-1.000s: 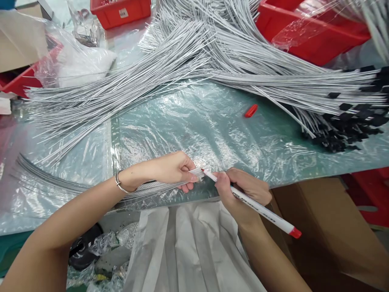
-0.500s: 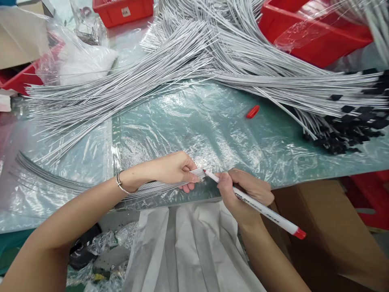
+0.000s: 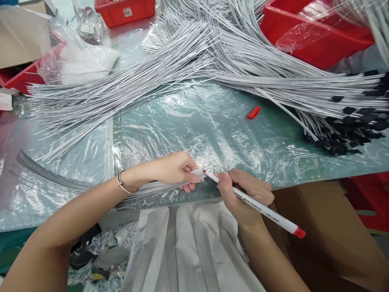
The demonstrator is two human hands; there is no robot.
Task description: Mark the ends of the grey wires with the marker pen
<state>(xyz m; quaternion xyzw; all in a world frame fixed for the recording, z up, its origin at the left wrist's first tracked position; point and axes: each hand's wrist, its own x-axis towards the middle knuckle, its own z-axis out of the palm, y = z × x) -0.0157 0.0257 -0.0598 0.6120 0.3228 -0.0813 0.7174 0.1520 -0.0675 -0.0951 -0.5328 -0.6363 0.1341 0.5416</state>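
My left hand (image 3: pixel 174 168) is closed on a flat bundle of thin white wires (image 3: pixel 152 188), pinching it near its ends at the table's front edge. A bracelet circles that wrist. My right hand (image 3: pixel 243 190) grips a white marker with a red tip (image 3: pixel 261 207). The red tip touches the wire ends just right of my left thumb. The marker's red cap (image 3: pixel 253 112) lies on the plastic sheet further back.
Large heaps of white wires (image 3: pixel 182 61) spread across the plastic-covered green table (image 3: pixel 197 125); several at the right carry black ends (image 3: pixel 346 134). Red bins (image 3: pixel 316 28) stand at the back. A cardboard box (image 3: pixel 328 227) sits lower right and white cloth (image 3: pixel 188 251) hangs below.
Both hands keep their grip and place; the marker tip has shifted only slightly at the wire ends. The view has drifted a little.
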